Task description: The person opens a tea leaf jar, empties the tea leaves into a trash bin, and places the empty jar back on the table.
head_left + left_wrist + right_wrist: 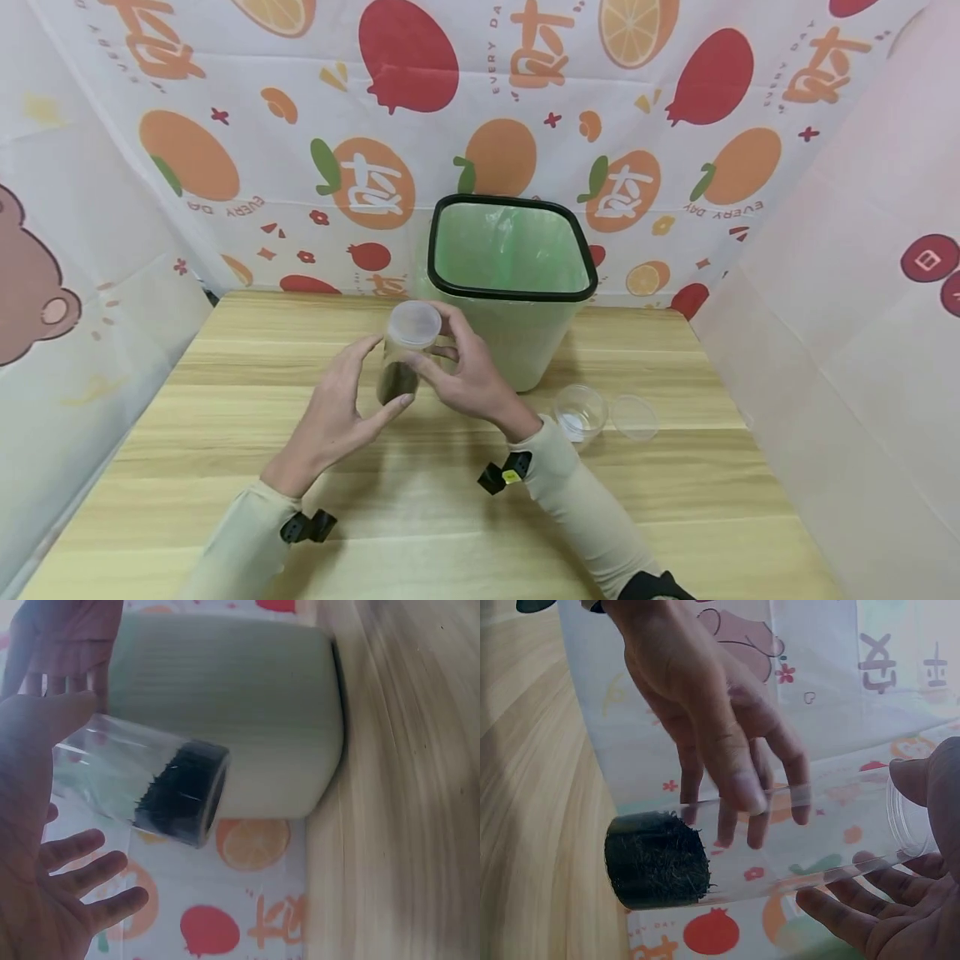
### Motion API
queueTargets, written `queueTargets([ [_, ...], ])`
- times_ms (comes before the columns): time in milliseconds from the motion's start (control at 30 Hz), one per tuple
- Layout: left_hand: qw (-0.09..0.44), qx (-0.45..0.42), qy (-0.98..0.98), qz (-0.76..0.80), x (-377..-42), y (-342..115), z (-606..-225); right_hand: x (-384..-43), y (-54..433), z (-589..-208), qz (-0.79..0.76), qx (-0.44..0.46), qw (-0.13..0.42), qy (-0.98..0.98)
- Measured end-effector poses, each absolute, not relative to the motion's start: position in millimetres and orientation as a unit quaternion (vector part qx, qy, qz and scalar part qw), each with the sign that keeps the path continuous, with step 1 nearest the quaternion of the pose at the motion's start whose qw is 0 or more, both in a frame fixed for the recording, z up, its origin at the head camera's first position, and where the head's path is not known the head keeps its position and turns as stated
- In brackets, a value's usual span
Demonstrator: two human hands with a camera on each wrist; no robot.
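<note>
A tall clear plastic jar (pixel 408 354) with a translucent lid (pixel 415 322) is held tilted above the table. Dark dried shreds, like tea leaves (pixel 660 859), fill its lower end. My right hand (pixel 472 375) grips the jar near the lid, thumb on the near side and fingers behind. On the other side my left hand (pixel 337 412) has its thumb and fingers spread about the lower part. In the left wrist view its fingers (pixel 94 877) stand apart from the jar; whether the thumb touches the wall is hard to tell.
Behind the hands stands a pale green bin (pixel 517 333) with a black rim. Right of it on the wooden table (pixel 420 533) are a small clear round container (pixel 581 410) and a flat clear lid (pixel 635 417). Fruit-printed cloth (pixel 300 233) hangs at the back, with pale cloth at the sides.
</note>
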State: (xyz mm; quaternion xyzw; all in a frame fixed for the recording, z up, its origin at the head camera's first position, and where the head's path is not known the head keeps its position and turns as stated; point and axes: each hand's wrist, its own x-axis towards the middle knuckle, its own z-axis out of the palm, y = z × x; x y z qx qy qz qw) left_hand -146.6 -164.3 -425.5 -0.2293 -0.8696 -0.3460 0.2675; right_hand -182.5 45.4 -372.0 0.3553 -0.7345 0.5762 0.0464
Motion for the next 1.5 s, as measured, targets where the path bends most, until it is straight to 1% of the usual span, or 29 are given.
queueTargets([
  [533,0.22,-0.306,-0.863,-0.337,-159.5,-128.8,-417.7,-174.4,93.0,-370.9,0.643,0.328,0.047,-0.69],
  [633,0.218,-0.311,-0.861,-0.337,-162.7,-123.3,-415.7,-175.3,100.2,-368.5,0.651,0.32,0.047,-0.687],
  [900,0.233,-0.324,-0.852,-0.337,-165.6,-115.0,-409.8,-178.5,119.2,-358.5,0.641,0.309,0.038,-0.702],
  [1067,0.233,-0.33,-0.854,-0.328,-167.0,-112.4,-405.3,-179.5,134.9,-349.0,0.61,0.311,0.036,-0.728],
  [1367,0.243,-0.34,-0.858,-0.298,-165.3,-111.4,-396.0,-177.3,157.1,-331.7,0.478,0.32,0.057,-0.816],
  [1500,0.256,-0.335,-0.863,-0.277,-165.2,-109.6,-393.5,-176.6,163.4,-324.5,0.429,0.32,0.067,-0.842],
])
